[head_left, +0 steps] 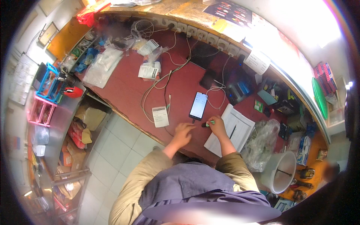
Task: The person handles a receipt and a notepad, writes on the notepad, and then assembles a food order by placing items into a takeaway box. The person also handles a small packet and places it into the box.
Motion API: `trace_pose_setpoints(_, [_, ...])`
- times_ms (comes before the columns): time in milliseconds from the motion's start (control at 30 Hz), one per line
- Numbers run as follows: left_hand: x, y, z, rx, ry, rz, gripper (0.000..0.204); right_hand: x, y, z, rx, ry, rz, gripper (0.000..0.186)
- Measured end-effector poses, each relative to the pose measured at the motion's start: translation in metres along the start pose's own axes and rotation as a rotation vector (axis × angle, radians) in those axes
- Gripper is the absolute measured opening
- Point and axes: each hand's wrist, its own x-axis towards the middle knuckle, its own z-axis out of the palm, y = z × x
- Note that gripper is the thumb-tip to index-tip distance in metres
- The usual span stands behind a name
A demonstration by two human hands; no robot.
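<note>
From my seat, the biggest thing on the feed is the reddish-brown bench point(123, 90), which curves across the view in front of the person. A whitish bin point(270, 176) stands to the right of the person's body, and a crumpled clear plastic bag point(260, 144) lies next to it, on the bench side. Left of the bag I see an open pad of white paper point(242, 125), set at a slant near the bench's front edge. On the far left of the bench lies a flat pale plastic pouch point(104, 66).

Next in size are the hands. I have the left hand point(183, 134) just below the phone, index finger stretched out to the right and the others curled; I cannot tell whether its fingers pinch anything. The right hand point(218, 129) is over the upper left part of the pad, its fingers pinching a small green-and-black stick.

The phone point(198, 105) lies face up on the bench with its screen lit, beyond both hands and left of the pad. A printed paper slip point(160, 117) lies to its left, near looped pale cables point(144, 100). Smaller still, a slim dark pen point(233, 131) rests on the pad. Smallest is the green-and-black stick point(210, 123), its dark end pointing left, toward the left hand.
</note>
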Motion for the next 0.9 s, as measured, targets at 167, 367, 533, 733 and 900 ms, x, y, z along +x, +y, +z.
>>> trace_pose_setpoints(167, [-0.037,-0.039,-0.058,0.096,0.548,-0.429,0.038,-0.011,-0.018,0.004,-0.118,0.528,-0.04,0.022])
trace_pose_setpoints(367, [-0.01,-0.055,-0.085,-0.011,0.549,-0.756,0.049,-0.007,-0.122,0.067,0.257,-0.069,-0.281,0.037])
trace_pose_setpoints(533, [-0.063,-0.034,-0.129,-0.496,0.549,-0.444,0.046,-0.006,-0.216,0.108,1.24,-0.316,0.238,0.056])
trace_pose_setpoints(733, [-0.262,0.005,-0.232,-0.347,0.576,-0.557,0.031,-0.055,-0.334,0.18,0.987,-0.993,-0.186,0.018])
trace_pose_setpoints(900, [-0.453,0.025,-0.291,-0.089,0.981,-0.811,0.03,-0.159,-0.487,0.277,0.607,-1.227,-0.665,0.008])
